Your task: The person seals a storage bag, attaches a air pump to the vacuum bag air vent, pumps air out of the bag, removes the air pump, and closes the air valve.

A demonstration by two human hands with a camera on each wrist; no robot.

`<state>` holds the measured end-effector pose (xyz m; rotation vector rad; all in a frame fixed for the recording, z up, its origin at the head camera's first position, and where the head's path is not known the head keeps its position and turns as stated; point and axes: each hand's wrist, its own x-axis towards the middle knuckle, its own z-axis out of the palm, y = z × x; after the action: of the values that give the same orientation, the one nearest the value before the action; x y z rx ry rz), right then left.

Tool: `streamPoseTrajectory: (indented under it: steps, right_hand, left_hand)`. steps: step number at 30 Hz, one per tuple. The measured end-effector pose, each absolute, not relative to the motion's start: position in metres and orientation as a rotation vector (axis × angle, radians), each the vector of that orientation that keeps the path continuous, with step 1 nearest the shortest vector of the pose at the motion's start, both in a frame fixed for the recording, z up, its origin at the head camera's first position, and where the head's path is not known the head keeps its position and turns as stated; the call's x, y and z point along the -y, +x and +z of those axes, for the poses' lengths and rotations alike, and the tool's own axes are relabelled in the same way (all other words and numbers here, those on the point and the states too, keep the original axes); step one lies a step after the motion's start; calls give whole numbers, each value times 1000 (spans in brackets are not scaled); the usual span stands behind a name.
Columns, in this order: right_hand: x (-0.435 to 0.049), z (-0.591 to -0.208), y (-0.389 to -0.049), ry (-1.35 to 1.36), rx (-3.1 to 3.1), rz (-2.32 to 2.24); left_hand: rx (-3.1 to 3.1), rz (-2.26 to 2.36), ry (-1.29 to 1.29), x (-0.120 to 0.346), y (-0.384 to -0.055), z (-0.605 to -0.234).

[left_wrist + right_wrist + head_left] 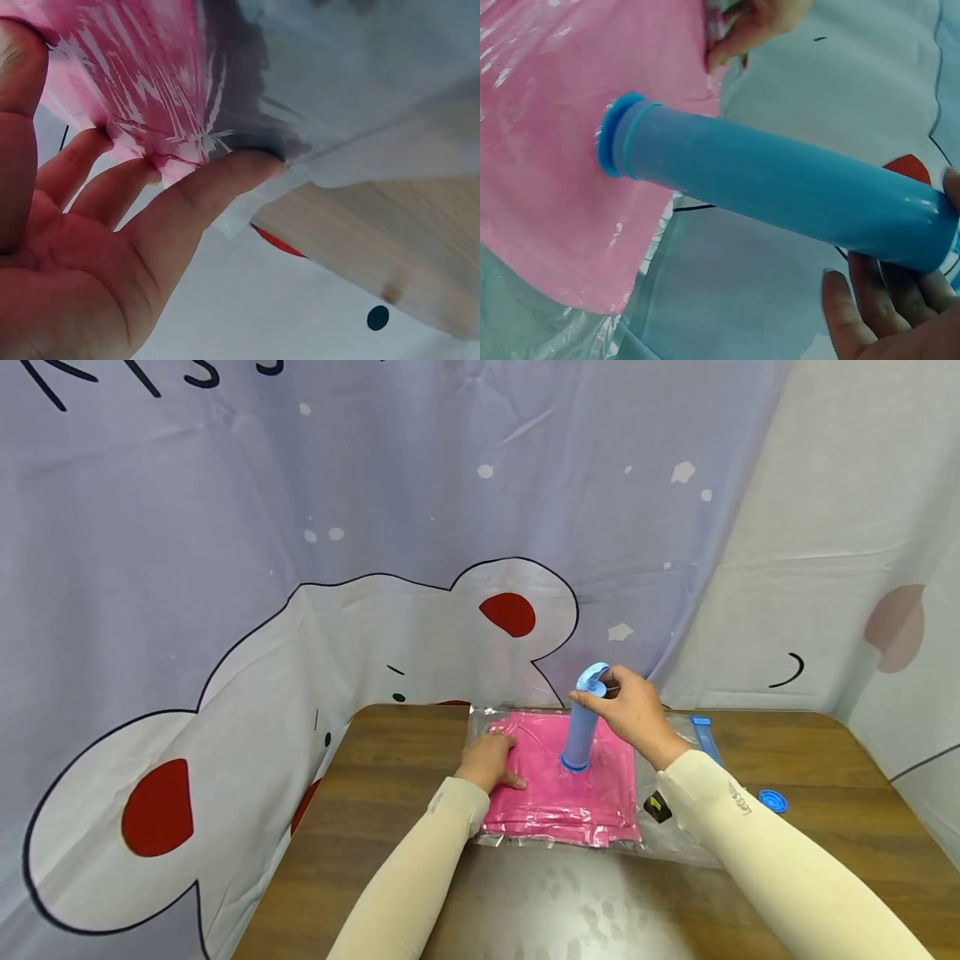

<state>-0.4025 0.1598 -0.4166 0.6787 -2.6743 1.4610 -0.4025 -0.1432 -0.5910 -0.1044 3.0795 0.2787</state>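
Note:
A clear plastic storage bag with folded pink fabric inside lies on the table. On top of it a blue hand pump stands nearly upright, its round base against the bag. With thumb and fingers my right hand holds the pump by its top end; in the right wrist view the fingers lie along the tube's end. My left hand rests on the bag's left edge. Fairly straight fingers touch the plastic in the left wrist view.
A blue round cap lies to the right on the wooden table. Beside the pink fabric are a blue strip and a small black and yellow piece. A printed curtain hangs behind the table.

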Motion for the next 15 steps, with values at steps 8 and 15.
streamPoseTrajectory:
  steps: [8, 15]
  right_hand:
    - [-165, -409, -410, 744, 2705, 1736]
    - [-168, -409, -412, 755, 2724, 1835]
  left_hand:
    - [-2969, 312, -144, 114, -404, -573]
    - [-2873, 1162, 68, 38, -368, -487]
